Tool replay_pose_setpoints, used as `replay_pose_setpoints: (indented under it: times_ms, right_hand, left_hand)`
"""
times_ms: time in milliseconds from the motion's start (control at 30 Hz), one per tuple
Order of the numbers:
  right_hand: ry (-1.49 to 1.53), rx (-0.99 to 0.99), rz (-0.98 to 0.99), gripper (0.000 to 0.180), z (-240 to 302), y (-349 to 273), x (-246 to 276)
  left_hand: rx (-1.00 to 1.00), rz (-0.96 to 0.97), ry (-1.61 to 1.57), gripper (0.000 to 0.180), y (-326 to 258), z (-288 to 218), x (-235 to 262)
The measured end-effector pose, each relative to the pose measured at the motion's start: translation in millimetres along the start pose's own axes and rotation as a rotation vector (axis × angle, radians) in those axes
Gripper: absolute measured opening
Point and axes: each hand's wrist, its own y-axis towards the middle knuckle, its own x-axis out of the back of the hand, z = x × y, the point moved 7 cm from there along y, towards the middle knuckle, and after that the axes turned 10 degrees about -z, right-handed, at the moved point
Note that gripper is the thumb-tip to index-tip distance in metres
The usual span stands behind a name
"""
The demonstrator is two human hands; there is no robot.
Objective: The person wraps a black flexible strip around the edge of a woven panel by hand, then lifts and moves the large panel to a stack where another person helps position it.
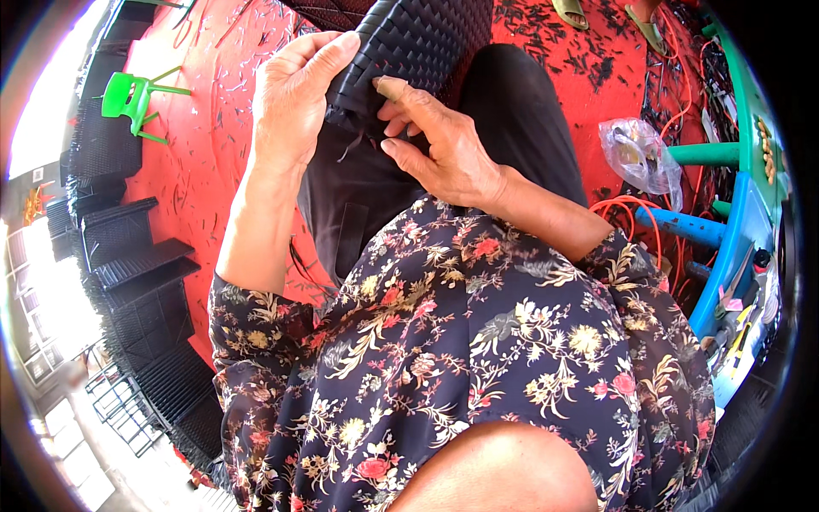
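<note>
Woven black panel (409, 43) rests across the person's lap, over the dark trousers (520, 111). Left hand (294, 102) wraps its edge, fingers closed over the weave. Right hand (439, 145) pinches a loose strand at the same edge, thumb on top. Floral sleeves (478, 358) fill the foreground. Red floor (205, 128) carries scattered black offcuts. Green plastic stool (132, 98) stands to the left, stacked black woven pieces (136, 256) below it. Clear plastic bag (640, 154) and orange cord (631, 209) lie to the right, near a blue and green table (742, 230).
</note>
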Motion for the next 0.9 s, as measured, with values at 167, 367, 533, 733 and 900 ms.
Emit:
replay_pose_setpoints:
  times_ms: [167, 367, 533, 733, 900]
  right_hand:
    - [0.066, -0.052, -0.004, 0.051, -4.8, -1.2, 1.0]
    - [0.385, -0.256, -0.052, 0.042, -25.6, -3.0, -4.3]
    - [0.644, -0.432, -0.297, 0.018, -28.7, 4.7, -1.5]
    - [0.509, -0.389, -0.312, 0.008, -37.5, 24.3, -3.0]
    - [0.455, -0.437, -0.252, 0.011, -46.3, 26.9, -4.6]
  left_hand:
    - [-0.029, -0.049, 0.001, 0.022, -3.7, 0.0, 0.4]
    - [0.047, 0.006, -0.006, 0.028, -5.6, -4.2, 0.7]
    - [0.019, 0.067, 0.051, 0.032, -6.1, -4.4, 4.7]
    - [0.03, 0.043, 0.039, 0.035, -5.7, -2.9, 6.8]
    - [0.02, -0.055, 0.028, 0.039, -7.2, 1.5, 12.9]
